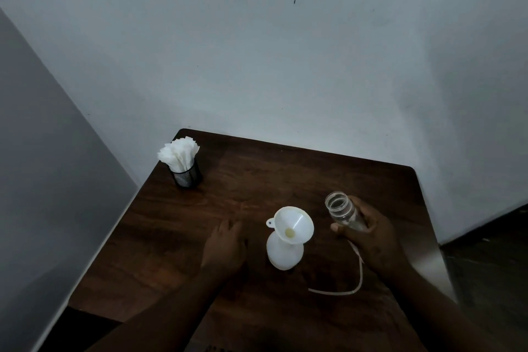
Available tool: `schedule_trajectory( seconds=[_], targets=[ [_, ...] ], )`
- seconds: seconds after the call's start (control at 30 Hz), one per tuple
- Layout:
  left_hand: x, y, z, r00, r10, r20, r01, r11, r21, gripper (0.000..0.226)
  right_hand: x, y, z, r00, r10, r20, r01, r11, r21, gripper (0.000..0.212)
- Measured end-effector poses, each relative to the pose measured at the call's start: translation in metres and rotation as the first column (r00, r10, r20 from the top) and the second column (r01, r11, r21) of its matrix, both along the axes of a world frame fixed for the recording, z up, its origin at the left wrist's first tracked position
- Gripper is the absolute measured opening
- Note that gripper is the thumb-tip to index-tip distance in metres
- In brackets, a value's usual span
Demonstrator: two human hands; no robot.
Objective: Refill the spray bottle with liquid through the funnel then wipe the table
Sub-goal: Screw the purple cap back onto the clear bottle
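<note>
A white spray bottle (283, 251) stands on the dark wooden table (257, 180) with a white funnel (294, 224) set in its neck. My right hand (371, 237) grips a clear open jar (343, 210) just right of the funnel, mouth tilted up and toward the wall. My left hand (225, 246) rests flat on the table left of the bottle, fingers straight. The spray head's thin white dip tube (343, 288) lies curved on the table near my right wrist; the head itself is hidden behind my hand.
A black mesh cup holding white paper napkins (183, 163) stands at the table's far left corner. White walls close in behind and on the left. The table's right edge drops to a dark floor (485, 251).
</note>
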State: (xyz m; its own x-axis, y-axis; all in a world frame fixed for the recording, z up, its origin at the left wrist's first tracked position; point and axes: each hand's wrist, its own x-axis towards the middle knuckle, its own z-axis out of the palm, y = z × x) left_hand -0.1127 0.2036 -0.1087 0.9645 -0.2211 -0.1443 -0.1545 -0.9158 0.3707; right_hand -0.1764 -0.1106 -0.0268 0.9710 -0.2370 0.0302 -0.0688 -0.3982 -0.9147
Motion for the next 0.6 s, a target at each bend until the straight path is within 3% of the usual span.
schedule_trajectory(
  seconds=[0.1,0.2,0.43,0.6],
  targets=[
    [0.004,0.005,-0.008,0.975,-0.047,-0.218,0.087,0.98,0.178,0.065,0.007,0.003,-0.001,1.0,-0.019,-0.023,0.02,0.999,0.035,0.063],
    [0.007,0.007,-0.017,0.956,-0.07,-0.286,0.146,0.955,0.257,0.069,0.015,0.006,-0.002,0.999,-0.032,-0.004,0.032,0.999,0.036,0.063],
    [0.016,0.009,-0.022,0.974,-0.115,-0.196,0.156,0.966,0.207,0.032,0.03,0.013,0.0,0.999,-0.043,0.023,0.042,0.998,0.052,0.058],
    [0.035,0.004,-0.004,0.997,-0.049,-0.063,0.051,0.998,0.033,0.038,0.038,0.016,0.001,0.997,-0.069,0.032,0.066,0.994,0.085,0.063]
  ],
)
